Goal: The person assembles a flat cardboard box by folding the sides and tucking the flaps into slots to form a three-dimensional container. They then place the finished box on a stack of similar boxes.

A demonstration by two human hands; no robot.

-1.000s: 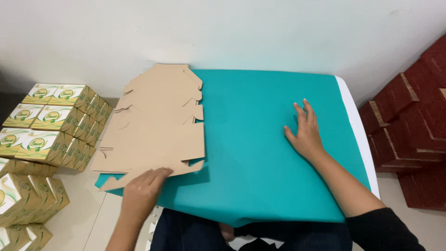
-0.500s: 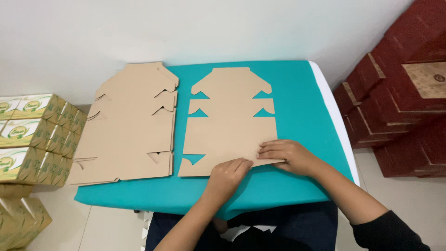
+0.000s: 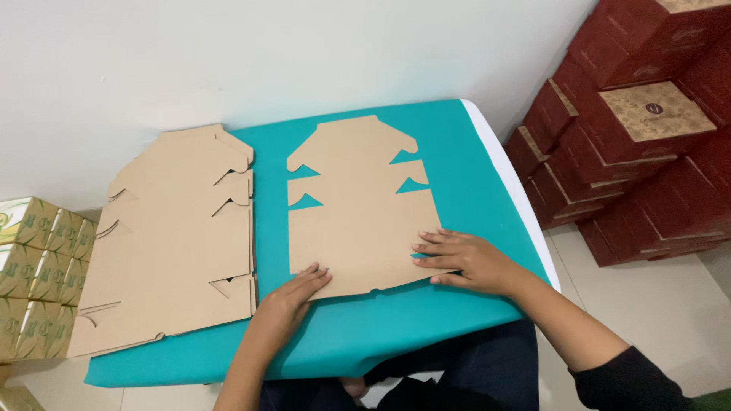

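While pressed flat with fingers spread, the left hand (image 3: 293,295) and right hand (image 3: 463,259) are laid on a cardboard sheet (image 3: 358,205) at frame centre, nothing gripped; a cardboard stack (image 3: 171,243) is seen left on the teal table (image 3: 472,175).

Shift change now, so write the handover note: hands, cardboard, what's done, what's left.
Left hand: flat on the near left edge of the single die-cut cardboard blank.
Right hand: pressing the blank's near right corner.
The blank lies unfolded, centred on the teal table. Stack of flat blanks sits at its left.
Done: one blank laid out.
Left: no fold made yet.
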